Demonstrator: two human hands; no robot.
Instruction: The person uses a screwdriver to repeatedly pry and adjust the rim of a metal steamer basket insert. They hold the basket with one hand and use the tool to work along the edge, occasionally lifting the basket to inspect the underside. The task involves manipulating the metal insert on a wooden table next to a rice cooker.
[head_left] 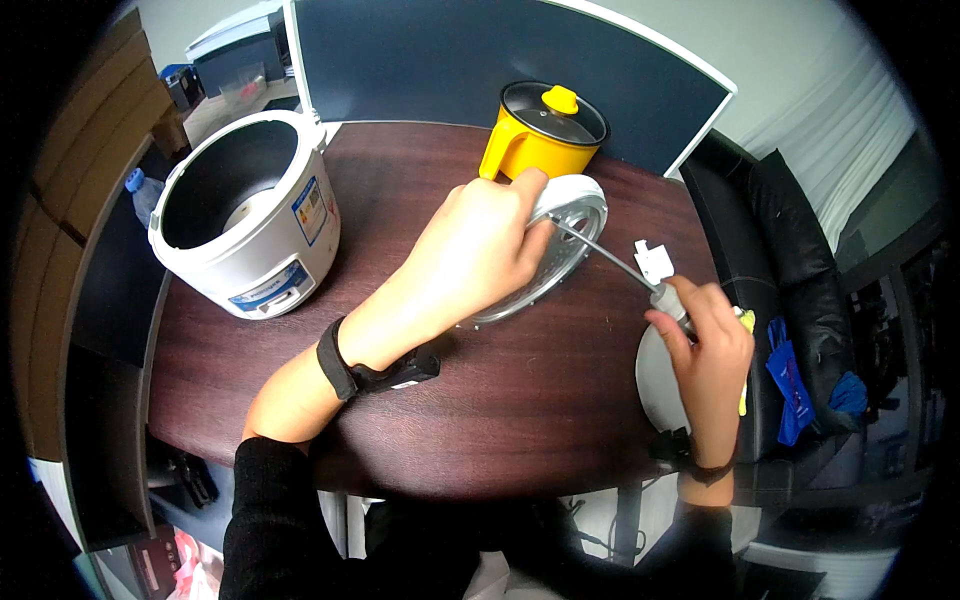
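My left hand (465, 250) is closed around the edge of a rice cooker lid (582, 213), which stands tilted over the table with its silvery inner side toward the right. In my right hand (712, 340) is a screwdriver (618, 262), gripped by its grey handle. Its long metal shaft points up and left, with the tip at the lid's inner side beside my left fingertips; exact contact is hidden. A small white plastic piece (655, 262) lies just beyond my right hand. Partly under the right forearm sits a round pale disc (660, 375).
A white rice cooker body (318, 250) stands without a lid at the left. At the back, a yellow pot (550, 155) with a glass lid stands before a dark partition (430, 60). Beyond the table's right edge are a black sofa (735, 220) and a blue bag (788, 385).
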